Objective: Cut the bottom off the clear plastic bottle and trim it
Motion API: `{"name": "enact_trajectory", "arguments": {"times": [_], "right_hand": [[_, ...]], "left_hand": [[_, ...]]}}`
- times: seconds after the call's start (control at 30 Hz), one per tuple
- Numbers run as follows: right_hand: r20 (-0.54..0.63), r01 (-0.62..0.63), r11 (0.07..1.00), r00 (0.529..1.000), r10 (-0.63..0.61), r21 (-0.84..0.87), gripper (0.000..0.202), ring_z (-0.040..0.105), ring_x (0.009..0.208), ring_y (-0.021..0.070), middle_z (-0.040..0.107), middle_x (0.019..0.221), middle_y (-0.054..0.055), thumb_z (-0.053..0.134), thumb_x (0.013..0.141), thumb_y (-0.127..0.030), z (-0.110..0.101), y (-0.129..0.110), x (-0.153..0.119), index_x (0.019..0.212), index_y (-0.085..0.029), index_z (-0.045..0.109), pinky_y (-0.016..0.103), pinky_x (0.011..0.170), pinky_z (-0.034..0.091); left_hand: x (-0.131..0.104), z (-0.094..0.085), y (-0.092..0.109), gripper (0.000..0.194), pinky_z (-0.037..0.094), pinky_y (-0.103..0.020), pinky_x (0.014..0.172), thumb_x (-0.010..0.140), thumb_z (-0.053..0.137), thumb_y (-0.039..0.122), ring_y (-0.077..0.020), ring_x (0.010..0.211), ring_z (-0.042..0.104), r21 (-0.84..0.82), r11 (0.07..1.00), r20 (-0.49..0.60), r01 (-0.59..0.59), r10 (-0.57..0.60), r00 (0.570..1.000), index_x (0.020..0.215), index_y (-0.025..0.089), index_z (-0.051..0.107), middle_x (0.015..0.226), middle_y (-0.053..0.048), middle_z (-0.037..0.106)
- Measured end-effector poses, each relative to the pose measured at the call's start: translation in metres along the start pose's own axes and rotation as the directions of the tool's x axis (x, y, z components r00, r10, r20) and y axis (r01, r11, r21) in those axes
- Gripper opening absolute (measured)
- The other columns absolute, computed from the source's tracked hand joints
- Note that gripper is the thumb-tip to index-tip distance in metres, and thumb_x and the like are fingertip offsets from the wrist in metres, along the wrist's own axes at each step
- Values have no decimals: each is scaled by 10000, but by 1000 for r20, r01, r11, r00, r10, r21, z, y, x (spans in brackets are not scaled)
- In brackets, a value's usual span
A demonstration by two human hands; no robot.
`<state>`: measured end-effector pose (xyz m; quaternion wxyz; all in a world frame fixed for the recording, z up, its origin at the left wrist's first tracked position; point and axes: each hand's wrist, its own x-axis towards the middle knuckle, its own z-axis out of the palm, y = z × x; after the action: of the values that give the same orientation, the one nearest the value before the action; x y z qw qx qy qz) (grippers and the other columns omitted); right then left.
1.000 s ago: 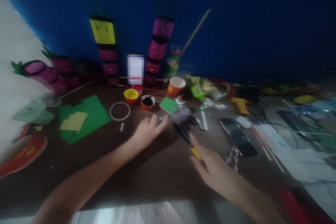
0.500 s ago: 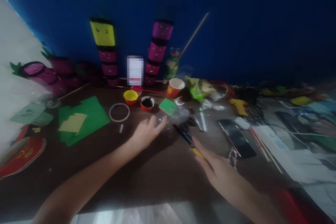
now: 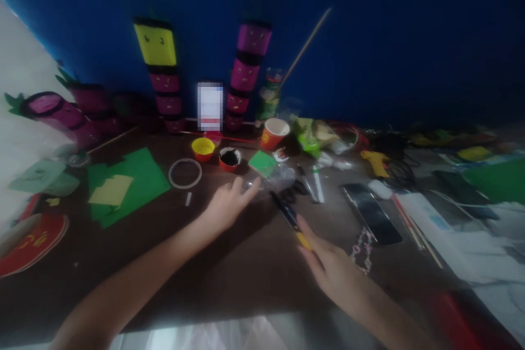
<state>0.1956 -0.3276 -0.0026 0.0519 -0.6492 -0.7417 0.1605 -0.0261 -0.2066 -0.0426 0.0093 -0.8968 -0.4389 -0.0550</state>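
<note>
My right hand (image 3: 324, 257) is wrapped round a black and yellow utility knife (image 3: 292, 219), whose front end points up and left. My left hand (image 3: 229, 199) grips the near end of a clear plastic object (image 3: 283, 178), perhaps a bottle piece; blur hides its exact shape. The knife's tip is a little right of my left thumb, close to the plastic. Black scissor-like handles (image 3: 296, 190) lie just beyond the knife. A small green sheet (image 3: 262, 163) lies behind the plastic.
Small cups (image 3: 203, 149), a red paper cup (image 3: 275, 132) and purple cup towers (image 3: 246, 74) stand at the back. Green paper (image 3: 135, 186) and a clear ring (image 3: 185, 173) lie left. On the right are a phone (image 3: 371, 213), bead bracelet (image 3: 361, 251), yellow glue gun (image 3: 375, 163) and sticks.
The view has shifted slightly. My right hand and the knife have moved a little left; more of the bracelet shows. My left hand keeps its place at the clear plastic.
</note>
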Motion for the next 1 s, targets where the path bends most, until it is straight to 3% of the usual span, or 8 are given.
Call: {"name": "enact_trajectory", "arguments": {"times": [0.67, 0.83, 1.0], "right_hand": [[3, 34, 997, 999, -34, -64, 509, 666, 940, 265, 653, 1100, 191, 339, 898, -266, 5, 0, 4, 1369, -78, 373, 376, 777, 547], [40, -19, 999, 999, 18, 33, 496, 673, 907, 217, 681, 1046, 148, 336, 908, -240, -20, -6, 7, 1388, -116, 344, 311, 744, 539], [182, -120, 993, 976, 118, 2, 542, 670, 640, 176, 702, 824, 78, 381, 894, -263, -58, -19, 12, 1424, -200, 286, 237, 563, 497]], "left_hand": [[5, -3, -5, 637, 514, -320, 680, 834, 463, 146, -208, 829, 623, -140, 987, 85, 79, -67, 994, 1395, 339, 232, 1157, -100, 458], [8, -11, -11, 611, 502, -309, 765, 803, 549, 216, -215, 915, 616, -283, 953, 84, 107, -86, 993, 1365, 296, 322, 1154, -77, 511], [6, -15, -8, 677, 485, -291, 803, 769, 619, 281, -210, 937, 614, -351, 930, 101, 111, -80, 992, 1371, 290, 310, 1164, -71, 521]]}}
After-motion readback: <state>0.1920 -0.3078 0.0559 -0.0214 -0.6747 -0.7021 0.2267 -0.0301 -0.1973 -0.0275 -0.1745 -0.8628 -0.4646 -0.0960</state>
